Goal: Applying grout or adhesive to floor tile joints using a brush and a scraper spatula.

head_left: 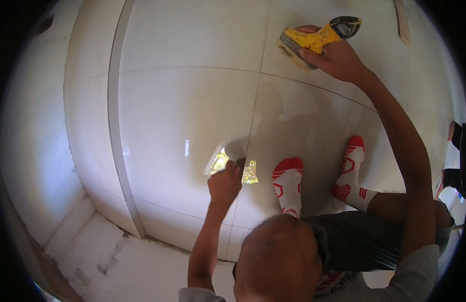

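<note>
The grip of the right hand [338, 60] pinches a yellow-handled brush [306, 40] beyond the feet, while the left hand [224, 185] closes around what looks like a dark tool [240, 163] by the same floor joint [254, 113]. The step seems to be cleaning the tiles, the next move calling for low, steady strokes. Leftward, tile reaches the grey strip [113, 100]; rightward, a socked foot [288, 182] limits the left hand.
</note>
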`<move>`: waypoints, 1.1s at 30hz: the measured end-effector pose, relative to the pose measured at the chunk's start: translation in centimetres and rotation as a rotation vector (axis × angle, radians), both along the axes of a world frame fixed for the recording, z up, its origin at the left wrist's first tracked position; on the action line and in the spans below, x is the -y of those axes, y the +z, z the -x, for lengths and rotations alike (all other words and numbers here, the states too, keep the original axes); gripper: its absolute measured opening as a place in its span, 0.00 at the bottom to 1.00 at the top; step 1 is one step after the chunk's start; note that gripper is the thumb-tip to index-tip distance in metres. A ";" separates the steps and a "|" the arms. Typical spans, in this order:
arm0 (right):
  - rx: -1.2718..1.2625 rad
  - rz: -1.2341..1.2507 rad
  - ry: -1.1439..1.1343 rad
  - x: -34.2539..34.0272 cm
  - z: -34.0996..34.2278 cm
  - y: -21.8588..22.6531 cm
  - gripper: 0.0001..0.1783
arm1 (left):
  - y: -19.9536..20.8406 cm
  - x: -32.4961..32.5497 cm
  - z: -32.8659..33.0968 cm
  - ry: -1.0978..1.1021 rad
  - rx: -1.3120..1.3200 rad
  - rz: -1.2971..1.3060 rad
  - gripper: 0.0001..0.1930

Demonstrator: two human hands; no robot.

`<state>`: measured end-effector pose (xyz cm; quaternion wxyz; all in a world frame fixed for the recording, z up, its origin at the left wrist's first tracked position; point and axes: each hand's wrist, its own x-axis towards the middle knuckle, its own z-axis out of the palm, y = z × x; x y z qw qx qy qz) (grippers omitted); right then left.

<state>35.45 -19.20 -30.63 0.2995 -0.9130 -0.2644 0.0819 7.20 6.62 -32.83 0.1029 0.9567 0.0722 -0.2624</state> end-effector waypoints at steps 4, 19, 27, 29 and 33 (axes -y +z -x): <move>-0.018 -0.067 0.008 -2.2 0.8 0.5 0.22 | -0.1 -1.4 -7.8 0.058 0.256 0.115 0.14; 0.014 0.074 -0.043 3.1 1.4 -1.9 0.22 | -2.8 -0.2 -19.5 -0.250 0.131 0.156 0.15; -0.102 0.011 -0.064 3.2 2.2 -2.8 0.23 | -0.7 0.5 -21.5 -0.137 0.166 0.219 0.13; -0.038 -0.009 -0.059 3.1 2.3 -3.5 0.23 | -1.9 1.0 -21.9 -0.140 0.239 0.189 0.13; 0.078 -0.038 0.012 2.4 2.2 -3.0 0.23 | -2.5 0.6 -22.5 -0.150 0.321 0.237 0.12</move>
